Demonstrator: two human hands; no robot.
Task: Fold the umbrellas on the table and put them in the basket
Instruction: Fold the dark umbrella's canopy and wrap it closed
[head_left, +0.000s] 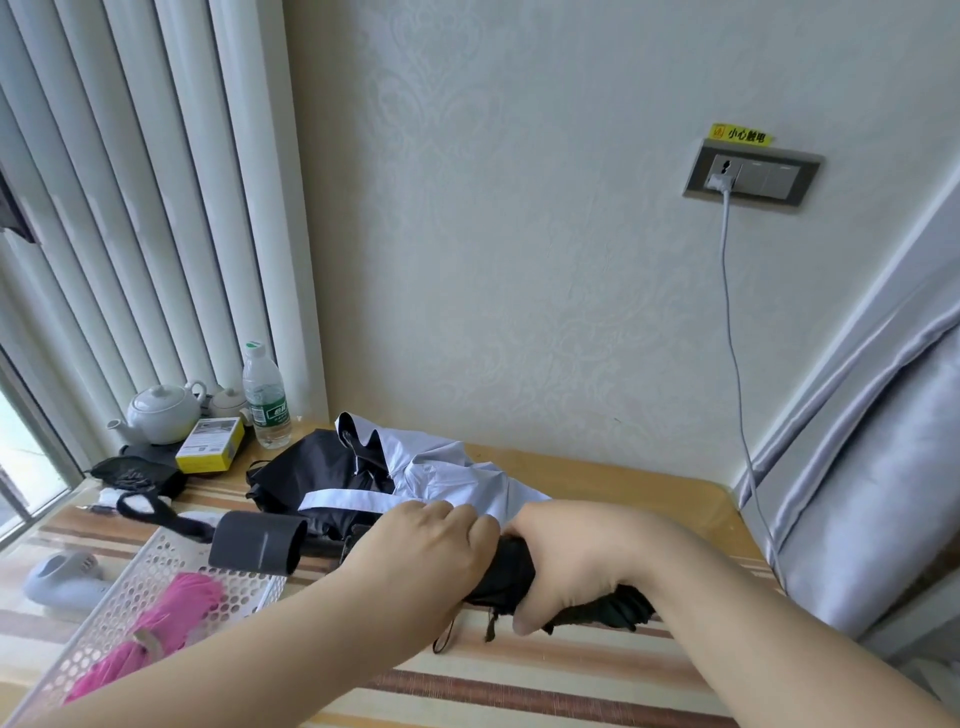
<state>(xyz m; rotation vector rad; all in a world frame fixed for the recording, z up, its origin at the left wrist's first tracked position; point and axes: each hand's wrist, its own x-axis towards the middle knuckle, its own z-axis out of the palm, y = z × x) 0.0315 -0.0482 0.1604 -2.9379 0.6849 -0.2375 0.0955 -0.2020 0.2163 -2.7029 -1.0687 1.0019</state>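
Observation:
Both hands hold a black folding umbrella (511, 577) just above the striped table (545, 691). My right hand (566, 561) grips its bunched black canopy, whose end sticks out to the right. My left hand (421, 556) wraps the shaft side; the dark cylindrical handle (257, 541) points left over the basket. Behind the hands lies an unfolded pale blue and black umbrella (415, 467). A white perforated basket (156, 587) at the lower left contains a folded pink umbrella (156, 629).
At the back left stand a white teapot (163, 413), a water bottle (265, 397), a yellow box (210, 445) and a black mesh pouch (137, 475). A small white fan (65, 579) lies left of the basket. A grey cable (735, 364) hangs from a wall socket.

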